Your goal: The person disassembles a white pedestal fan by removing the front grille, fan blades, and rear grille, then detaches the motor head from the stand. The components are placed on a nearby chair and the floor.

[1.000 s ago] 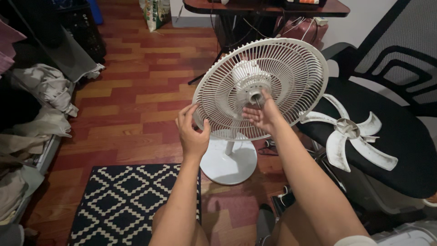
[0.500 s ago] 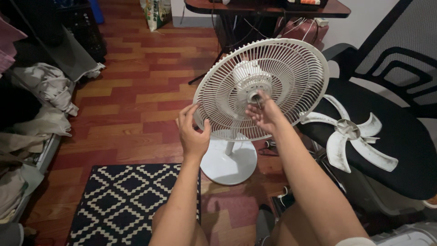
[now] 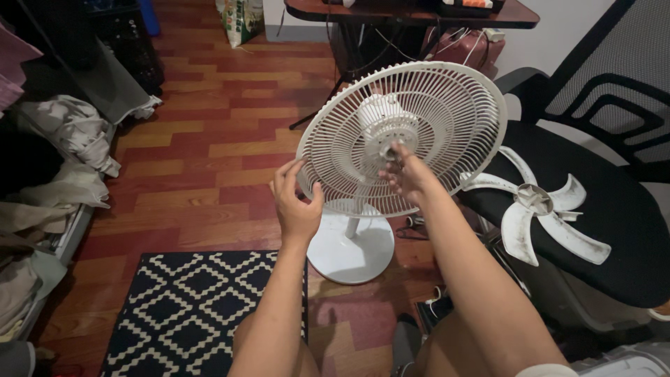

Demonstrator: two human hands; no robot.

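A white pedestal fan stands on the wooden floor, tilted back, with only its rear grille (image 3: pixel 447 112) fitted around the motor. My left hand (image 3: pixel 293 202) grips the grille's lower left rim, thumb over the edge. My right hand (image 3: pixel 406 174) reaches to the middle of the grille, its fingertips pinched around the fan's centre hub (image 3: pixel 388 148) at the shaft. The removed white fan blade (image 3: pixel 541 209), dusty along its edges, lies flat on the black chair seat (image 3: pixel 621 237) to the right. The fan's round base (image 3: pixel 349 255) sits just past my knees.
A black-and-white patterned rug (image 3: pixel 181 307) lies at the lower left. Piled clothes (image 3: pixel 70 132) line the left side. A dark table (image 3: pixel 412 10) with cables and a pink case beneath stands behind the fan. The mesh chair back (image 3: pixel 614 84) rises at the right.
My right hand's fingers have curled from an open palm under the shaft into a pinch on the hub and turned slightly. The left hand has stayed on the rim.
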